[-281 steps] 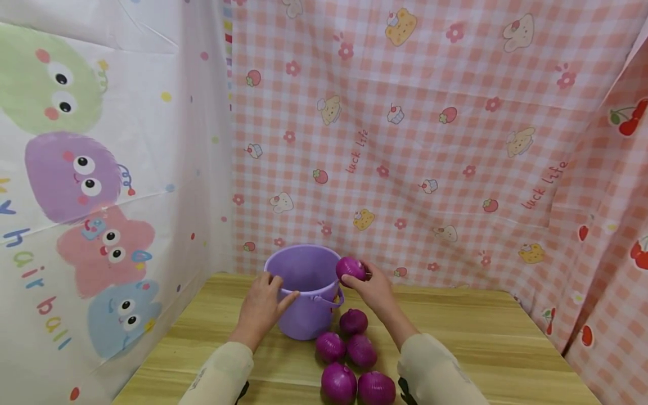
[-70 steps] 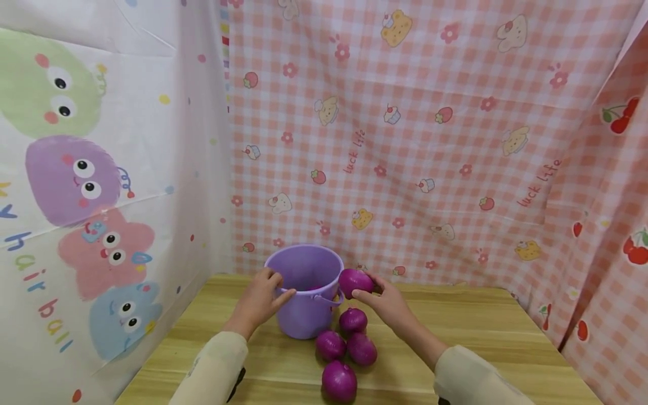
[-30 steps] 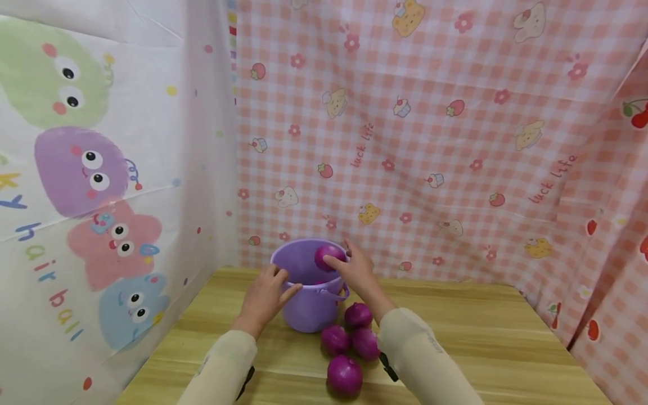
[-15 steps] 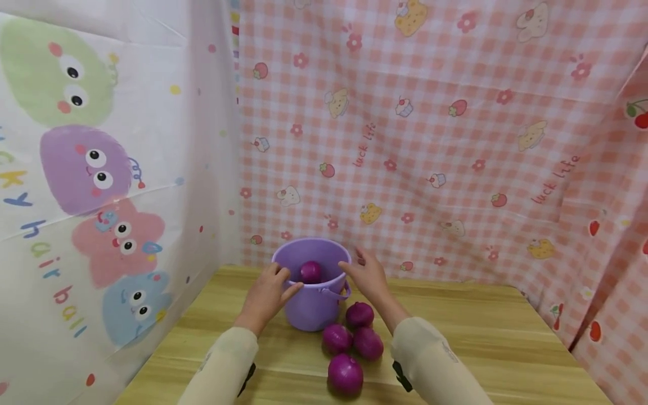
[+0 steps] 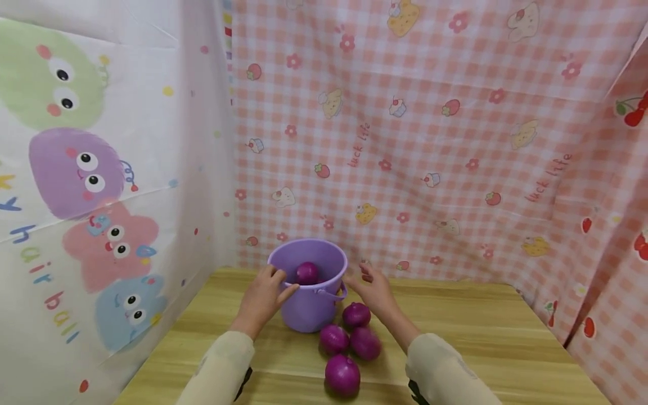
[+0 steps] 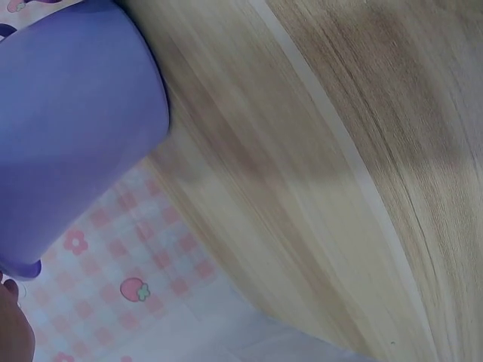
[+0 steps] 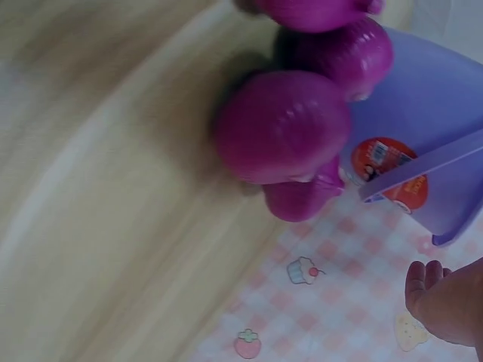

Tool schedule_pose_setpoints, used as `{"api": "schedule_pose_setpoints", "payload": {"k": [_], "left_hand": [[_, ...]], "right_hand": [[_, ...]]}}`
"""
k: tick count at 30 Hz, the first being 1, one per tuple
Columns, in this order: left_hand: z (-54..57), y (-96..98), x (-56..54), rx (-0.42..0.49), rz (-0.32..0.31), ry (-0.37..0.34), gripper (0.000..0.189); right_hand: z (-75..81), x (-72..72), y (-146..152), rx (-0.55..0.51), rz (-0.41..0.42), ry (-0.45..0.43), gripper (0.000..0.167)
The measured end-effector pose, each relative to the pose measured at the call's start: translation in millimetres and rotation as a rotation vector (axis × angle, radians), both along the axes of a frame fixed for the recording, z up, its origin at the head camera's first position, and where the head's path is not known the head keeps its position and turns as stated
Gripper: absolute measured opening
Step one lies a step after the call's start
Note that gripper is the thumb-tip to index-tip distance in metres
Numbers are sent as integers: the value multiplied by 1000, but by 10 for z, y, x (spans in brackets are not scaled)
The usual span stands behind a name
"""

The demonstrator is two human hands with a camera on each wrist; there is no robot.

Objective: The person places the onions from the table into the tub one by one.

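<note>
A purple bucket (image 5: 306,315) stands upright on the table, its handle hanging down on the right side. My left hand (image 5: 260,298) grips the bucket's near-left rim, thumb along the edge. One red onion (image 5: 306,273) shows inside the bucket; what lies under it is mostly hidden. My right hand (image 5: 373,289) is in the air just right of the bucket, holding nothing, fingers loosely bent. Below it several red onions sit in a cluster: a far onion (image 5: 356,314), two in the middle, and a near onion (image 5: 342,376). The right wrist view shows the onions (image 7: 283,128) close to the bucket.
The wood-patterned table (image 5: 455,337) extends to the right of the onions. Behind it hangs a pink checked cloth (image 5: 405,140), close to the bucket. A white cartoon-print cloth (image 5: 167,140) hangs on the left.
An onion went from the table into the bucket, where my right hand let go of it. That hand then drew back right, off the rim. The left hand has kept its hold.
</note>
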State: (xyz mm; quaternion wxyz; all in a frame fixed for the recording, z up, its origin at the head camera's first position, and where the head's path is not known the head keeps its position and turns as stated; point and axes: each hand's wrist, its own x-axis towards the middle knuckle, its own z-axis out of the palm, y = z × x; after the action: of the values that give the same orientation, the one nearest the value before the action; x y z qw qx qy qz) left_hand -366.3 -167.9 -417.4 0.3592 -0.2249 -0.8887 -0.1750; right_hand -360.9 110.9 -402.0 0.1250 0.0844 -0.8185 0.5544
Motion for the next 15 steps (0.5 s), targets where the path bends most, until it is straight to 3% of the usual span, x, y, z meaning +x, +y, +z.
{"api": "schedule_pose_setpoints", "payload": {"k": [15], "left_hand": [[-18, -3, 4, -1, 12, -3, 33]], "right_hand": [[-459, 292, 445, 53, 14, -91, 65]]}}
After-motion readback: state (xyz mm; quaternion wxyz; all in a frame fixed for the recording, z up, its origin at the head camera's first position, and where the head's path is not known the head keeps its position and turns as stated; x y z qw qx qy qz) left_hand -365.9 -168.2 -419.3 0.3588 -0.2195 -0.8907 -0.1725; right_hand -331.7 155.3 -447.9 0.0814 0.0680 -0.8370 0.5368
